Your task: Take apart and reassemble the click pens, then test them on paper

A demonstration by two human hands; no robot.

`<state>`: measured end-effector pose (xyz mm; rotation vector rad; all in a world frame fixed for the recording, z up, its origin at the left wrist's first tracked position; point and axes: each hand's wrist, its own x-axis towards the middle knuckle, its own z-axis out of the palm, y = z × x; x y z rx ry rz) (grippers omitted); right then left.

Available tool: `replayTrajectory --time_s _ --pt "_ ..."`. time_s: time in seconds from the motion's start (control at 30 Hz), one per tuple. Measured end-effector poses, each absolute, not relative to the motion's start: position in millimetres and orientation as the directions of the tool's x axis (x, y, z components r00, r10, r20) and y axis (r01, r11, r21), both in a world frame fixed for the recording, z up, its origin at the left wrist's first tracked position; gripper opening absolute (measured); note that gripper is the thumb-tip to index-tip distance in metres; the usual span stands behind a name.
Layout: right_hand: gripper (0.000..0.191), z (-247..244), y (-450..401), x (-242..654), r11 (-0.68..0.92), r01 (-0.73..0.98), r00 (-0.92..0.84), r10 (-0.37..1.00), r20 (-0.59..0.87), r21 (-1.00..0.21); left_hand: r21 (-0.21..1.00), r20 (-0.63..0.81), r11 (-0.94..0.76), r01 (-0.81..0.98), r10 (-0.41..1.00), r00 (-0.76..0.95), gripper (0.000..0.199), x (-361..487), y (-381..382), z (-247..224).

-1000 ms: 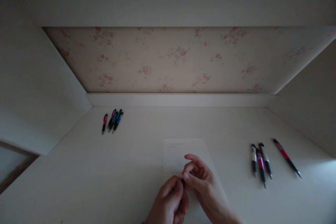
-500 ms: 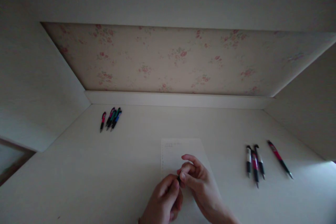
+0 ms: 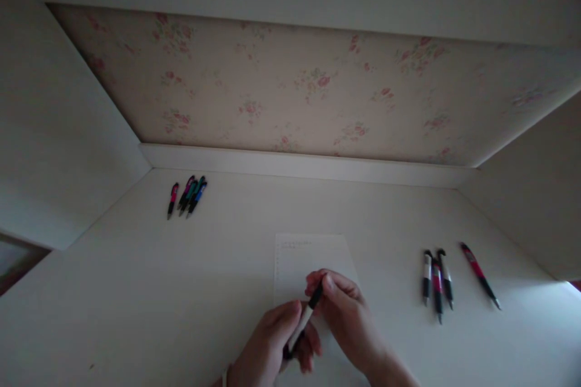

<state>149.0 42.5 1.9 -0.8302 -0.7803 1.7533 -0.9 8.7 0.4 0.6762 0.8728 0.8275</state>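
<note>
A white pen with black ends (image 3: 302, 325) slants between my two hands above a sheet of paper (image 3: 313, 257). Its lower part is held in my left hand (image 3: 276, 335), thumb along the barrel. My right hand (image 3: 347, 314) pinches the black upper end between thumb and fingers. Faint writing shows near the top of the sheet, and the hands cover part of its lower area.
At the back left lie several coloured pens (image 3: 193, 196), with a pink pen (image 3: 173, 201) beside them. Three pens (image 3: 437, 284) lie together on the right, and a longer pink and black pen (image 3: 480, 275) farther right. White panels enclose the desk.
The pen between my hands now shows its white barrel, where only a small dark part showed before. My right fingers have closed in more. The view has shifted and tilted slightly.
</note>
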Motion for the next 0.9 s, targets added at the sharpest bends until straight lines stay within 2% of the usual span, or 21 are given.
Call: replayTrajectory --time_s 0.07,0.13,0.2,0.27,0.33,0.43,0.5,0.6,0.7,0.8,0.9 --pt "0.019 2 49 154 -0.294 -0.585 -0.213 0.955 -0.207 -0.756 0.73 -0.443 0.591 -0.344 0.792 0.421 0.065 -1 9 0" --pt "0.018 2 52 158 -0.296 -0.61 -0.181 0.955 -0.235 -0.735 0.74 -0.462 0.6 -0.304 0.782 0.418 0.062 -2 9 1" --pt "0.02 2 53 160 -0.295 -0.598 -0.129 0.953 -0.275 -0.745 0.845 -0.394 0.495 -0.203 0.833 0.389 0.055 -5 8 4" --pt "0.021 2 51 161 -0.3 -0.572 -0.068 0.945 -0.32 -0.763 0.95 -0.279 0.309 -0.031 0.892 0.357 0.048 -8 7 8" --pt "0.022 2 48 162 -0.303 -0.536 -0.023 0.938 -0.346 -0.788 0.977 -0.193 0.153 0.148 0.929 0.315 0.043 -10 6 11" --pt "0.023 4 45 160 -0.283 -0.493 0.013 0.943 -0.332 -0.823 0.96 -0.149 0.076 0.27 0.953 0.263 0.039 -11 4 13" --pt "0.023 6 46 159 -0.281 -0.486 -0.015 0.95 -0.313 -0.828 0.965 -0.175 0.113 0.237 0.951 0.255 0.04 -9 4 12" --pt "0.023 9 47 157 -0.301 -0.519 -0.132 0.953 -0.272 -0.8 0.966 -0.258 0.251 0.064 0.915 0.311 0.046 -7 3 10" --pt "0.022 13 48 157 -0.311 -0.554 -0.232 0.949 -0.215 -0.773 0.937 -0.279 0.338 -0.088 0.876 0.394 0.053 -6 2 9" --pt "0.023 14 44 157 -0.347 -0.564 -0.309 0.93 -0.199 -0.749 0.904 -0.294 0.395 -0.166 0.853 0.432 0.055 -4 2 9" --pt "0.026 14 39 154 -0.38 -0.552 -0.364 0.911 -0.196 -0.742 0.871 -0.325 0.436 -0.227 0.857 0.399 0.053 -1 5 9"
